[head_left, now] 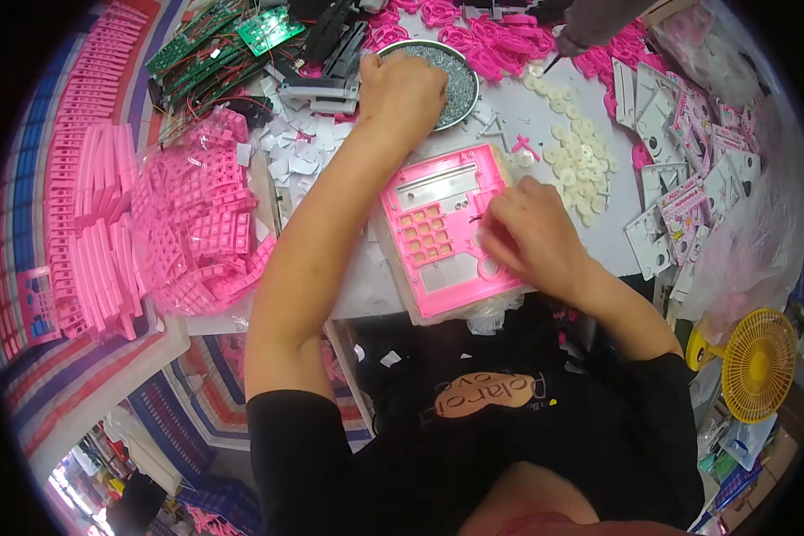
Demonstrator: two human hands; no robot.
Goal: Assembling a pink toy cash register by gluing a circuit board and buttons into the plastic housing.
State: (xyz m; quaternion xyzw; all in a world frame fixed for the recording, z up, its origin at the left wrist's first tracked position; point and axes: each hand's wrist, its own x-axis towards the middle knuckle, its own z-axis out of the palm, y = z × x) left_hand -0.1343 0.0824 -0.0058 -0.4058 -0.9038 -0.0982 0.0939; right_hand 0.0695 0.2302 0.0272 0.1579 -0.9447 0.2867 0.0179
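A pink plastic toy panel (438,234) with a grid of square holes lies face down on the white table in front of me. My right hand (529,234) rests on its right side, fingertips pinched at a small part on the panel. My left hand (402,89) reaches far forward into a round metal bowl (466,79) of small grey screws, fingers curled down into them. Whether it holds screws is hidden.
A clear bag of pink square-hole pieces (196,223) sits at my left, beside rows of pink parts (85,214). Green circuit boards (223,40) lie at the back left. White round discs (581,161) and white-pink panels (688,188) lie right. Another person's sleeve (590,22) is at the back. A yellow fan (759,362) stands low right.
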